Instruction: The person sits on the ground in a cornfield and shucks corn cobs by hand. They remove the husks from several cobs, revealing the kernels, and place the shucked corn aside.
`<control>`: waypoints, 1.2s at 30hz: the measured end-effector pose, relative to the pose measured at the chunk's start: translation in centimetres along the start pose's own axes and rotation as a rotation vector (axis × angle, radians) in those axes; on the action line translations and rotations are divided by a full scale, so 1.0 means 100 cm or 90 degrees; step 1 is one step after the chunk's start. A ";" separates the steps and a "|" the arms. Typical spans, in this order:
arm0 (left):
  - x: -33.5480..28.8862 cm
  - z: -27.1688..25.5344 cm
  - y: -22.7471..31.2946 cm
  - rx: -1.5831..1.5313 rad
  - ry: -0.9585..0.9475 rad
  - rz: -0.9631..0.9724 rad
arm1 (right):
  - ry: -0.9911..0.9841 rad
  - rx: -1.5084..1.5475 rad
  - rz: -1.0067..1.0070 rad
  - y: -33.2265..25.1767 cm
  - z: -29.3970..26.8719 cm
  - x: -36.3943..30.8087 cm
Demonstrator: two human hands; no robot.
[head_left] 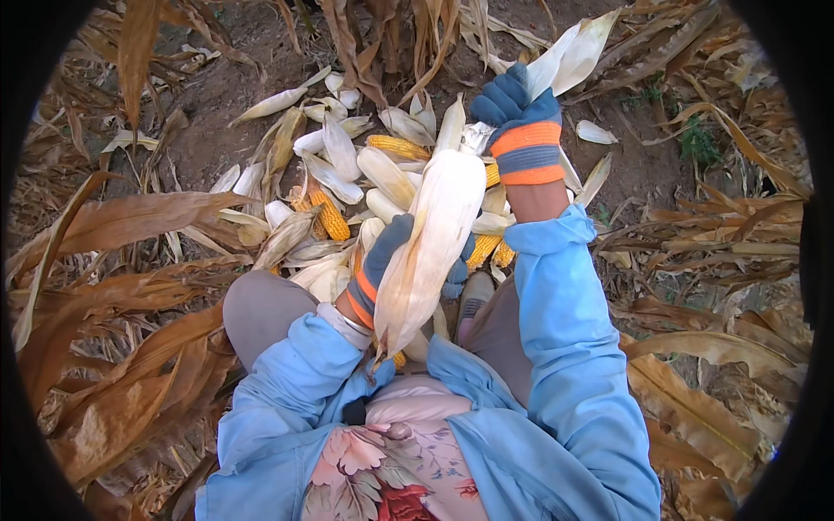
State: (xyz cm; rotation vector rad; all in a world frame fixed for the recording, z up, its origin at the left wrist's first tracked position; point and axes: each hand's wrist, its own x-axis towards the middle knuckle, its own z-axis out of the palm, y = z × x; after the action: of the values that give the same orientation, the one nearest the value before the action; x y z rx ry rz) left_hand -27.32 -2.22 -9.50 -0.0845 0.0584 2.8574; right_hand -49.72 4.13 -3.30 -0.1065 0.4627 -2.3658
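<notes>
Wrapped around an ear of corn [440, 221] in its pale dry husk is my left hand [391, 256], in a grey and orange glove; its fingertips show on the ear's right side. The ear points away from me, its near end close to my lap. Farther out and to the right, my right hand [514, 108], gloved the same way, is closed on a whitish piece of corn husk [573, 56] that sticks out up and right. Under and beyond both hands lie loose husks and bare yellow corn cobs [328, 214].
My bent knees [261, 313] frame the pile of husks [340, 149] on brown soil [204, 130]. Dry corn leaves [130, 221] crowd in from the left, and more leaves [695, 399] lie at the right. Dried stalks [382, 39] stand at the far side.
</notes>
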 end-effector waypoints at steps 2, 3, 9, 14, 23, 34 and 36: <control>0.003 0.008 -0.002 0.026 -0.004 0.000 | -0.001 -0.011 -0.004 0.000 -0.008 0.005; 0.004 0.009 -0.003 0.033 -0.009 0.006 | -0.002 -0.017 -0.006 0.000 -0.012 0.007; 0.002 0.000 -0.006 0.044 0.007 0.040 | 0.084 0.038 -0.019 0.015 -0.016 0.015; -0.005 0.002 -0.003 -0.017 0.006 0.064 | 0.065 -0.063 -0.028 0.034 0.002 0.007; -0.003 0.005 0.006 -0.126 0.022 0.013 | 0.035 -0.400 -0.083 0.049 0.017 -0.018; -0.012 0.041 0.008 -0.103 -0.022 -0.004 | -0.170 -0.061 0.033 0.026 0.031 -0.017; -0.013 0.049 0.007 -0.104 -0.019 0.009 | -0.205 -0.028 0.043 0.025 0.032 -0.017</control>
State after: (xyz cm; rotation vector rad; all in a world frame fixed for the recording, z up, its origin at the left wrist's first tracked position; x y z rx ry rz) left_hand -26.50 -3.01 -4.49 -0.0736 -0.1813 2.8726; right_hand -46.23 2.56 -1.10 -0.4771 0.3561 -2.2190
